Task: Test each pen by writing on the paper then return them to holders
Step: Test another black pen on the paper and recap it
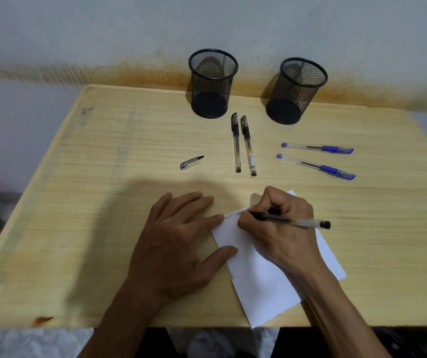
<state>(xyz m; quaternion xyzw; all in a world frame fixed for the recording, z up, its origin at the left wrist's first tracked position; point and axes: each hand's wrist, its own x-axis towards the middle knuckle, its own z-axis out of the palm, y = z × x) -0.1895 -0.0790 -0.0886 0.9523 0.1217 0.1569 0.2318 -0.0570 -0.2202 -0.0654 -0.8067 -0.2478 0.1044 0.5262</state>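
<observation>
Head view of a pale wooden tabletop (104, 202) set against a stained wall (78, 34). The right hand (282, 228) grips an uncapped black pen (292, 220) in a writing hold, its tip on the upper left corner of a white sheet of paper (264, 288), where a short line of small handwriting (233, 215) shows. The left hand (176, 244) lies flat and spread, grasping nothing, its fingertips (220, 218) pressing the sheet's left edge. The paper lies tilted at the near edge of the tabletop, one corner reaching just past that edge. A loose black pen cap (191, 162) rests on the bare wood beyond the left hand. Two capped black pens (243, 144) lie side by side, nearly parallel, near the middle of the tabletop, caps pointing toward the wall. Two capped blue pens (315, 157) lie to their right, one behind the other, caps pointing right. Two black mesh holders stand upright at the far edge: the left holder (212, 83) and the right holder (296, 90), with the black pens lying just in front of the gap between them.
</observation>
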